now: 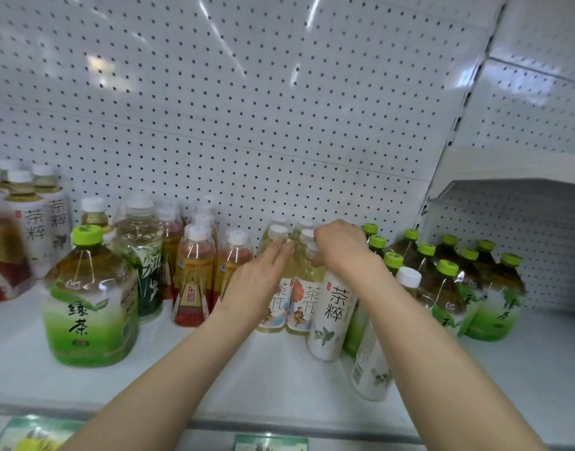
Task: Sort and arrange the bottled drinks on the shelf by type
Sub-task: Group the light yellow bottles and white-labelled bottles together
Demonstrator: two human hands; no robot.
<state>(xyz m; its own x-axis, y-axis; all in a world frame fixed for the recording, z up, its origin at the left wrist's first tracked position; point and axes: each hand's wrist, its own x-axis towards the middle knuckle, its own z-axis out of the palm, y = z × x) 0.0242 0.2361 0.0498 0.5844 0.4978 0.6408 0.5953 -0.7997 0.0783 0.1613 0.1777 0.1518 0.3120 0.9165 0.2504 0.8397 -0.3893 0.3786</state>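
the right hand gripped the top of a white-labelled tea bottle on the shelf. at its 9 o'clock, the left hand lay flat, fingers straight, against the pale tea bottles.

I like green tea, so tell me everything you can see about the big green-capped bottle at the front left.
It is a big, squat bottle of clear plastic, holding amber tea almost to its neck. Its green cap is on. A green and white label with dark characters wraps its lower half. It stands upright near the front of the white shelf, and nobody holds it.
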